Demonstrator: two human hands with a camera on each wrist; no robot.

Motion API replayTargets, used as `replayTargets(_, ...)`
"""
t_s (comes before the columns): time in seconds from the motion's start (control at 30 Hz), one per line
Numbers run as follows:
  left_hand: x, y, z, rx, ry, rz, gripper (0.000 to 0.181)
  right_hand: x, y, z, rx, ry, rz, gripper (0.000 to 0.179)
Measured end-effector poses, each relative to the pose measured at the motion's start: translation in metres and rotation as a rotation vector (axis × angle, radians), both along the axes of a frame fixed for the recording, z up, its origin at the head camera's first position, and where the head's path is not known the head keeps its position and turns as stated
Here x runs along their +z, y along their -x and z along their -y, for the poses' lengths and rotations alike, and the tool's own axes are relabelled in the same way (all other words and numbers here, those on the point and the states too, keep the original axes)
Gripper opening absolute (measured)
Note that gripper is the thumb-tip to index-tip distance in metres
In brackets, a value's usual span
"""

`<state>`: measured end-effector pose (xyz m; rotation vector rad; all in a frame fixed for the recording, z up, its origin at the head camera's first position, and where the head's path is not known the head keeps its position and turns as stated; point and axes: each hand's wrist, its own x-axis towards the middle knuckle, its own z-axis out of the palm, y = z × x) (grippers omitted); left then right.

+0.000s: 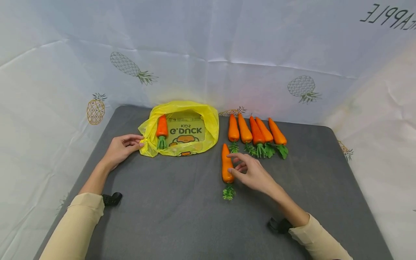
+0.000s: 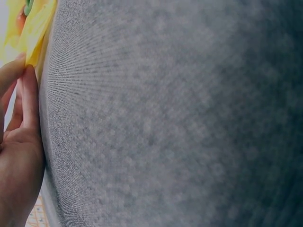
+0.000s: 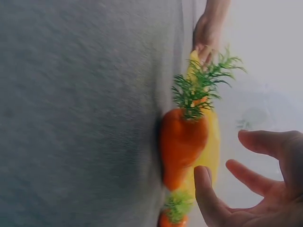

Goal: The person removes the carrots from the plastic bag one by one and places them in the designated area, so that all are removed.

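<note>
A yellow plastic bag [image 1: 212, 126] lies on the grey table with its mouth spread wide. Inside it, at the left, is one orange carrot [image 1: 162, 126] with a short green top. My left hand [image 1: 121, 150] pinches the bag's left edge between thumb and fingers; the left wrist view shows this pinch on the yellow film [image 2: 38, 33]. My right hand [image 1: 251, 172] hovers with spread fingers just right of a single carrot [image 1: 226, 166], whose leafy top points toward me. In the right wrist view, a gap shows between the fingers and that carrot [image 3: 182, 137].
Several more carrots lie in a row behind my right hand, among them a carrot [image 1: 233, 129] at the left end and another carrot [image 1: 277, 133] at the right end. A white pineapple-print cloth [image 1: 208, 43] hangs behind the table [image 1: 169, 209].
</note>
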<state>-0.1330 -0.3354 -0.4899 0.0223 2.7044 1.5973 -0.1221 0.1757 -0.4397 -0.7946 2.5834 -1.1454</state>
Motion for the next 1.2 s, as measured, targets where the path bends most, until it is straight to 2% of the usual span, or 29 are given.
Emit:
replayTargets(0.4,-0.001,0.002,0.001,0.006,0.010,0.006,0.031,0.020,0.019,0.026,0.050,-0.005,-0.061,0.045)
replayTargets(0.67,0.000,0.002,0.001,0.009,-0.012,0.000,0.035,0.035,0.036,0.056,0.105,-0.007,-0.093,0.047)
replayTargets(1.2,-0.001,-0.001,-0.002,-0.013,-0.041,-0.024,0.031,0.046,0.068,0.125,0.237,-0.069,-0.175,0.045)
